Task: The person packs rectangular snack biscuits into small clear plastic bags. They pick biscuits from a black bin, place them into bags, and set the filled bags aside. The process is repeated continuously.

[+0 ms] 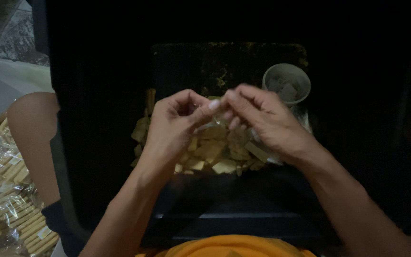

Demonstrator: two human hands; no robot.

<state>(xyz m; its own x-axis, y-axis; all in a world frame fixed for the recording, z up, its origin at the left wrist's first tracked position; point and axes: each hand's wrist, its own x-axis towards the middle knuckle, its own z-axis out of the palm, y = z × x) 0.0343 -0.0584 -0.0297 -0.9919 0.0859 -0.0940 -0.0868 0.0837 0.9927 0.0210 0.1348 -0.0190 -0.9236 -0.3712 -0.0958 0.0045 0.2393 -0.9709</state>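
2 hands are seen above a dark tray (229, 62), which is held in front of the person. The left hand (174, 124) is raised over the tray's left half, its fingers curled inward and its thumb and forefinger pinched together. The right hand (262, 119) is raised over the right half, with its fingertips brought against those of the left, so that the 2 grips meet near the tray's middle. Something small and pale seems to be pinched between them, but what it is cannot be told, since the spot is dim and blurred. Both grips are nearly closed, with only the outer fingers of the right hand left loose.

Under the hands, a heap of tan, flat pieces (215, 154) is spread across the tray's middle and toward its near edge. A clear film can be made out on the heap just beside the right wrist. A white cup (287, 81) is stood at the tray's far right corner, with grey lumps inside it.

Beyond the tray's left edge, a bare knee (32, 123) is seen, and beside it, at the lower left, clear bags of pale sticks (10, 209) are piled. An orange cloth (229, 246) is shown at the bottom edge.
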